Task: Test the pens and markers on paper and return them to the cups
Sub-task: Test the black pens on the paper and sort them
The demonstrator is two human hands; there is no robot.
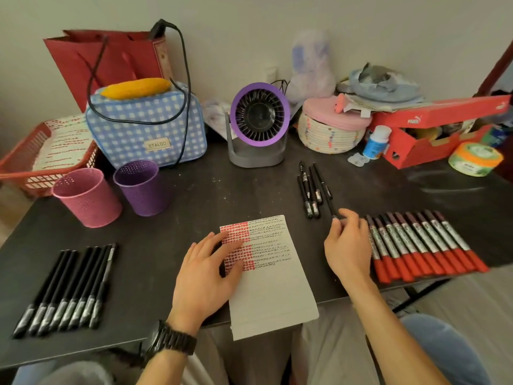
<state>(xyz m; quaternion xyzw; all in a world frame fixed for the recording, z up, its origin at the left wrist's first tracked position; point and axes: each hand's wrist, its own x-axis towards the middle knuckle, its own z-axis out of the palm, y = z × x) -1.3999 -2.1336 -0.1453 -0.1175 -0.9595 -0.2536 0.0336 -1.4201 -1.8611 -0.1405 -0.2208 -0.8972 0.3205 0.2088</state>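
A plain off-white wall [249,23] is seen behind a dark matte table [222,190] set against it. Pale wood-grain floor [458,295] is shown at the lower right, beneath a black table leg [416,294]. The scene is softly, evenly lit.

bag patch: i read "etaloo" on the small label of the blue checked bag [130,129].
box lid: "puma" in white on the red shoebox [444,112].
markers [416,241]: barrel print too blurred for me to read.
paper [274,282]: scribbles only, no words.
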